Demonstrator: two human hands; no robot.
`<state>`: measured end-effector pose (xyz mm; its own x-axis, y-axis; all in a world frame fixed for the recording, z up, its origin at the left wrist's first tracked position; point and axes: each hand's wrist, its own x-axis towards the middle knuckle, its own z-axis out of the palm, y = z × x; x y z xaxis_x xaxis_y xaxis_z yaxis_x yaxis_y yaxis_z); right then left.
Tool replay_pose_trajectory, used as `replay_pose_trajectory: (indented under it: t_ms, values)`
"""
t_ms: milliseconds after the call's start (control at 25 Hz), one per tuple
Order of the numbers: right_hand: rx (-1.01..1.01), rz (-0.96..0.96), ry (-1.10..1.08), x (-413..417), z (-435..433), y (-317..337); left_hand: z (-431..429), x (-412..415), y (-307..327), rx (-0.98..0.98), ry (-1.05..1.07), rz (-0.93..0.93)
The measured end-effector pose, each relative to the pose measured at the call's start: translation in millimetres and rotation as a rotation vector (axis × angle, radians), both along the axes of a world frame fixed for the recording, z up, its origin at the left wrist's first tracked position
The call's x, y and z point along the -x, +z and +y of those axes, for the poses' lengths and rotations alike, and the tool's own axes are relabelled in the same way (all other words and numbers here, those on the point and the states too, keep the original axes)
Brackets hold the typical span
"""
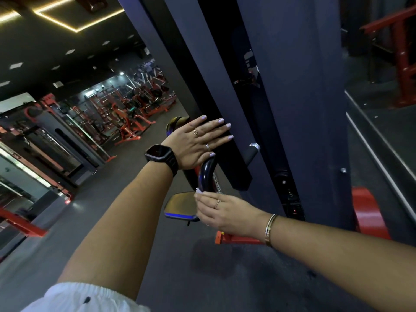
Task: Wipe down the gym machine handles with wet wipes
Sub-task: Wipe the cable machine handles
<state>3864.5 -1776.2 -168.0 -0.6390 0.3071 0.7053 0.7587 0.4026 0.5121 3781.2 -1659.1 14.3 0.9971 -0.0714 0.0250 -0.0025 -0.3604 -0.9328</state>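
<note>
white cloth: at the bottom edge, nearest the camera, with one small dark mark on it.
right hand: comes in from the right, with gold bangles at the wrist and a thin ring on one finger. The fingers are curled and their tips pinch the wipe.
wipe: only a small white corner shows. It pokes out of the right fingertips, against the lower end of the curved handle.
curved handle: a glossy black bent tube running from the right fingertips up to just under the left thumb. A coiled metal spring sits close on its right.
seat pad: left of the right hand and lower down, with a shiny dark top and a blue edge.
left hand: fingers straight and slightly spread, laid flat on the black panel and holding nothing. It wears two rings.
watch: black, on the left wrist.
black panel: a long dark strip slanting up the machine.
short handle: a black grip with a silver end cap, just right of the panel and apart from both hands.
machine column: broad and dark blue, behind the handles.
red base: at the foot of the column, on the right.
far machines: orange-red frames across the dark floor.
light strips: glowing lines on the ceiling.
</note>
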Motion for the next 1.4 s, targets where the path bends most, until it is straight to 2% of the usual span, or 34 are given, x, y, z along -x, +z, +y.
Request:
replay_pose_trajectory:
  t_ms: [120, 240, 320, 400, 560, 760, 840, 960, 1000, 1040, 1160, 1200, 1400]
  values:
    - [0.012, 0.05, 0.061, 2, -5, 9, -4, 1, -1, 0.031, 0.022, -0.025]
    - [-0.08, 0.267, 0.147, -1, -5, 38, -7, 1, -3, 0.055, 0.03, -0.042]
    - [-0.113, 0.357, 0.124, -5, 1, 46, -8, 0, -2, 0.057, 0.04, -0.039]
    - [-0.056, 0.316, 0.108, -9, 4, 27, -8, 0, -2, 0.075, 0.049, -0.041]
    - [-0.003, 0.099, 0.16, -18, -5, -1, -11, 0, -7, 0.085, 0.071, -0.067]
    - [-0.049, 0.27, 0.149, -6, 6, 36, -12, 1, -9, 0.039, 0.077, -0.084]
    - [-0.017, 0.176, 0.111, -7, 8, 12, -13, 1, -10, 0.049, 0.08, -0.084]
    - [0.011, -0.082, 0.098, -17, -4, -29, -16, 2, -10, 0.056, 0.094, -0.09]
    - [0.01, -0.104, 0.103, -19, -7, -30, -17, 3, -11, 0.058, 0.095, -0.084]
    - [0.004, -0.068, 0.121, -18, -7, -22, -18, 4, -12, 0.059, 0.092, -0.077]
    - [-0.03, 0.212, 0.223, -8, 4, 19, -19, 5, -15, 0.072, 0.095, -0.073]
    - [-0.039, 0.22, 0.23, -7, 6, 24, -20, 5, -15, 0.081, 0.098, -0.069]
    - [0.03, -0.171, 0.131, -24, 0, -41, -22, 8, -14, 0.099, 0.122, -0.064]
